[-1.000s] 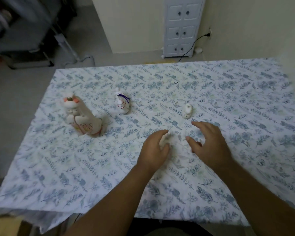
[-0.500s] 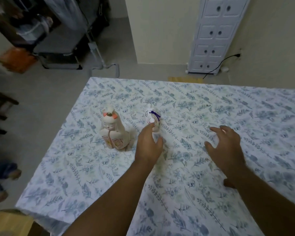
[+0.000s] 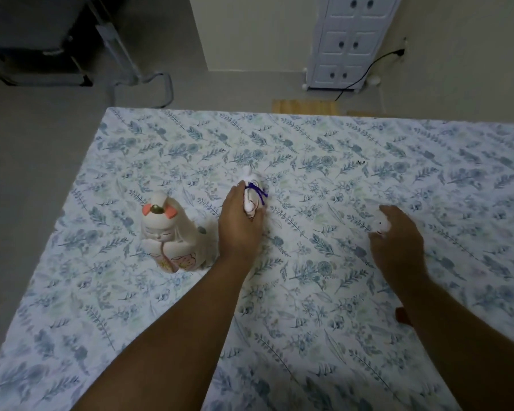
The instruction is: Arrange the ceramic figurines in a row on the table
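Note:
Three ceramic figurines stand on the floral tablecloth [image 3: 309, 307]. The largest, a cream doll with orange ears [image 3: 169, 235], sits at the left. A medium white figurine with a purple cord [image 3: 253, 193] stands in the middle, and my left hand [image 3: 238, 226] is wrapped around its lower part. A small white figurine [image 3: 379, 224] is at the right, with the fingers of my right hand [image 3: 398, 241] closed around it; most of it is hidden.
The table's far edge [image 3: 279, 111] and left edge [image 3: 57, 218] drop to a grey floor. Beyond stand a white drawer cabinet [image 3: 347, 43] with a black cable, a metal-framed rack [image 3: 72, 54] and a wooden board [image 3: 304, 106].
My left hand has reached forward and closed on the medium figurine. My right hand has closed over the small figurine. The camera has moved closer and shifted left.

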Demonstrator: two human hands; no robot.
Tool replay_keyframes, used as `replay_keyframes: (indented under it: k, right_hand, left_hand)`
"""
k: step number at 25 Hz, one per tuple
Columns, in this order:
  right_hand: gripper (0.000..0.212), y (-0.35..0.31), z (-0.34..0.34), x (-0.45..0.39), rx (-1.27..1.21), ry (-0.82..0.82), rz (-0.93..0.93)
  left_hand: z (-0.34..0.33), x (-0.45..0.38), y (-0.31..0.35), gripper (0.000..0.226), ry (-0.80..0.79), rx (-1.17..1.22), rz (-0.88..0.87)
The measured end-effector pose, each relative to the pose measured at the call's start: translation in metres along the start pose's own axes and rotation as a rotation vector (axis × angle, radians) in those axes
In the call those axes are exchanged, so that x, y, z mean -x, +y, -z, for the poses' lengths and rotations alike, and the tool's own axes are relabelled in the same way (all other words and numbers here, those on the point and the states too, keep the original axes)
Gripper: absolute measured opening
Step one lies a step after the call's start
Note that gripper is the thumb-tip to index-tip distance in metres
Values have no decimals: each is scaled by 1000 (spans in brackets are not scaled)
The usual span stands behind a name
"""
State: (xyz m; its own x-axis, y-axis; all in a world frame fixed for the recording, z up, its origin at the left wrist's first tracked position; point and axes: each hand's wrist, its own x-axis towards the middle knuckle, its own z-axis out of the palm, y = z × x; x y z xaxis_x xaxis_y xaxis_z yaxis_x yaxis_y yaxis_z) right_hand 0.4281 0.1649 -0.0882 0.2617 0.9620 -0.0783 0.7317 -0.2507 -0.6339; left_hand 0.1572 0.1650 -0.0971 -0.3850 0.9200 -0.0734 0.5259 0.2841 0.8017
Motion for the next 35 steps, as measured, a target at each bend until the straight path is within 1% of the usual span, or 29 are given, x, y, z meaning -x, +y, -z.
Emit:
replay_keyframes:
  k: [2, 6, 7, 9, 11, 14, 16, 22, 26, 28, 31, 33, 35]
  right_hand:
    - [60, -11, -3, 5, -68, -43, -13]
    - [61, -38, -21, 28, -130, -209, 153]
    - [63, -43, -27, 36, -154, -272, 173]
    - [66, -48, -41, 50, -137, -350, 238]
    - [66, -48, -52, 61, -94, -374, 300]
    - [66, -43, -58, 72, -79, -405, 301]
    - [65, -38, -60, 76, -62, -409, 303]
    - [62, -39, -62, 79, -84, -380, 297]
    - [69, -38, -51, 78, -48, -412, 324]
    - [68, -34, -32, 79, -41, -390, 333]
    - [55, -18, 5, 82, 4, -293, 362]
    - [47, 4, 33, 85, 56, -228, 355]
    - [42, 29, 59, 87, 112, -178, 326]
  left_hand:
    - [4, 8, 2, 52, -4, 30, 0]
    - [9, 44, 6, 28, -24, 23, -13]
    - [10, 56, 3, 27, -35, 31, -20]
    - [11, 79, -6, 37, -50, 39, -8]
    - [11, 98, -10, 47, -40, 33, 16]
    - [13, 114, -10, 56, -3, 58, 46]
    - [13, 114, -11, 60, 4, 52, 45]
    - [14, 113, -14, 64, -20, -6, 24]
    - [19, 117, -9, 76, -36, -60, -30]
    - [20, 129, 6, 75, -10, -66, -104]
    - [12, 147, 31, 68, 3, -81, -232]
    - [-5, 161, 47, 63, -40, -97, -293]
    - [-27, 176, 59, 59, -116, -105, -345]
